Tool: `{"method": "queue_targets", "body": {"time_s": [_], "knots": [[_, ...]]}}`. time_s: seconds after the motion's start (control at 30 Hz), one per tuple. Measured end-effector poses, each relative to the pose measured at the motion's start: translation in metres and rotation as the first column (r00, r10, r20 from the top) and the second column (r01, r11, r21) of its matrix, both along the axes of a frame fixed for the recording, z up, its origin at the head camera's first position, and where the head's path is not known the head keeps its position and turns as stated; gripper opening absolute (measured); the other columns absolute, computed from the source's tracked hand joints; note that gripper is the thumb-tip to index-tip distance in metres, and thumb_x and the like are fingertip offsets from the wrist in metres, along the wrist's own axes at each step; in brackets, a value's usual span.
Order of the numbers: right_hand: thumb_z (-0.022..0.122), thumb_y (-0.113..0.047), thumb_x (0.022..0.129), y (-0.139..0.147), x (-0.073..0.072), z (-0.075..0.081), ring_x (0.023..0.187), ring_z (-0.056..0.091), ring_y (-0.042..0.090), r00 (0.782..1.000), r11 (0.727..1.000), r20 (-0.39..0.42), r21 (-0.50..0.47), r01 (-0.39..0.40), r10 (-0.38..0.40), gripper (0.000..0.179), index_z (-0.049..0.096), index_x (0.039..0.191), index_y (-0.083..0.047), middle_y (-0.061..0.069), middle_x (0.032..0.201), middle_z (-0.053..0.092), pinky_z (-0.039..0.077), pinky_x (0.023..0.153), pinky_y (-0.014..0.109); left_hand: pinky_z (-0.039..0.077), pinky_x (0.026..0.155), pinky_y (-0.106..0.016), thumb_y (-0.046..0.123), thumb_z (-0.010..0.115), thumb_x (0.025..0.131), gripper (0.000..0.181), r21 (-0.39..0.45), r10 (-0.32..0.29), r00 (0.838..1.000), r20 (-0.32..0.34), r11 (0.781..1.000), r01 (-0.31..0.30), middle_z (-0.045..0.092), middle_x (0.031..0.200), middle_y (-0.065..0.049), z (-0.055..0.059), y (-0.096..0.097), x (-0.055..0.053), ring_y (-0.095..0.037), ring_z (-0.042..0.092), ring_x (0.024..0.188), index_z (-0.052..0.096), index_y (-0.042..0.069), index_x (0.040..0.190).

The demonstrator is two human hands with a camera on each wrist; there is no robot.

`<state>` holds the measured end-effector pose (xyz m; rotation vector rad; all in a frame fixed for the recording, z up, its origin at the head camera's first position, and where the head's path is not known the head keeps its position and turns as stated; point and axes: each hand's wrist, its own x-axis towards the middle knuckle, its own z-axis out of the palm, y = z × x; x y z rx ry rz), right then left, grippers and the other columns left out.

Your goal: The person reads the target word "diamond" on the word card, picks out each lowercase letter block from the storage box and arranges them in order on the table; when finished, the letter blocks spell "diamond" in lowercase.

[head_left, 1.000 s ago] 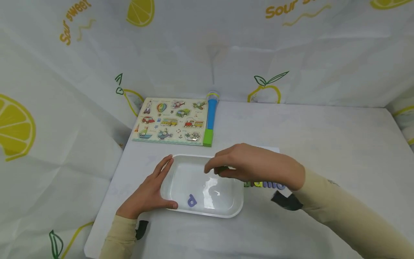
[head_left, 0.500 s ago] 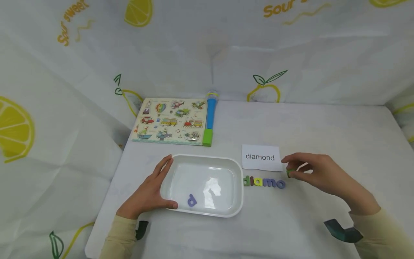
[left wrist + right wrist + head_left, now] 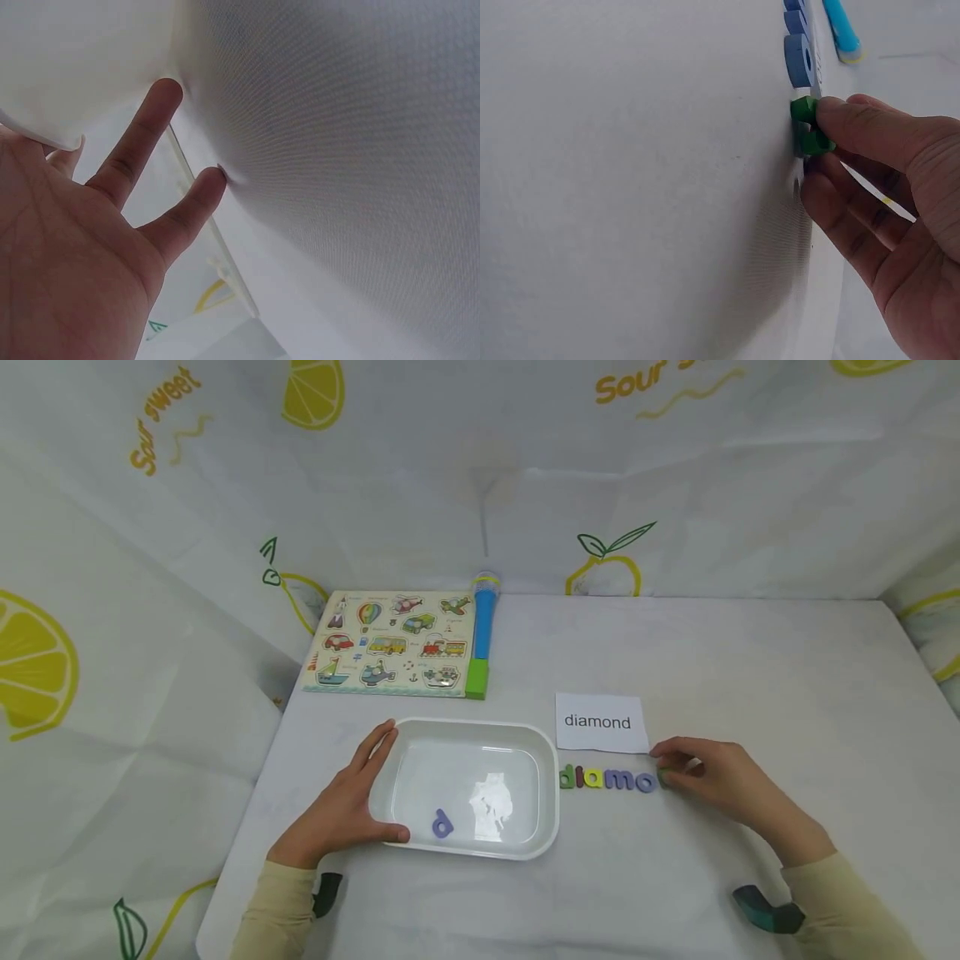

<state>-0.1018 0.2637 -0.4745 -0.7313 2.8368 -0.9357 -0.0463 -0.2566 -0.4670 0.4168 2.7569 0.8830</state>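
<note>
My right hand [image 3: 720,777] pinches a green toy letter [image 3: 808,126] between thumb and fingers, right at the tabletop. It is close to the right end of a row of letters reading "diamo", beside the purple letter o [image 3: 645,782]. In the head view the fingers mostly hide the green piece. My left hand [image 3: 341,806] rests against the left end of a white tray [image 3: 536,852], thumb on the near rim and fingers stretched along the far-left corner. One purple letter d [image 3: 442,823] lies tilted inside that tray. In the left wrist view, two straight fingertips touch the white surface.
Just behind the row lies a paper card [image 3: 600,743] printed "diamond". Farther back are a picture puzzle board [image 3: 390,643] with vehicles and, along its right edge, a blue and green toy microphone [image 3: 482,635]. A lemon-print cloth [image 3: 712,510] hangs behind the table.
My right hand has carried the green letter from over the tray to the row's right end, then lowered it to the table beside the o. The left hand stays at the tray.
</note>
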Motion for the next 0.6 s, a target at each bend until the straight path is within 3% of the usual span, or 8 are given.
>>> {"method": "queue_targets", "body": {"time_s": [0.6], "knots": [[0.09,0.004,0.068,0.001,0.011,-0.004,0.077,0.058,0.006,0.996,0.999,-0.078,0.02,-0.037,0.039,0.049,0.072,0.112,-0.011,-0.011,0.096,0.068,0.052,0.064,0.026,0.043,0.101,-0.064,0.06,0.092,0.061,0.139,-0.017,-0.001,1.0,-0.002,1.0,0.001,0.002,0.169,0.007,-0.002,-0.001,-0.001,-0.041,0.04,0.14,0.011,0.02,0.165]]}}
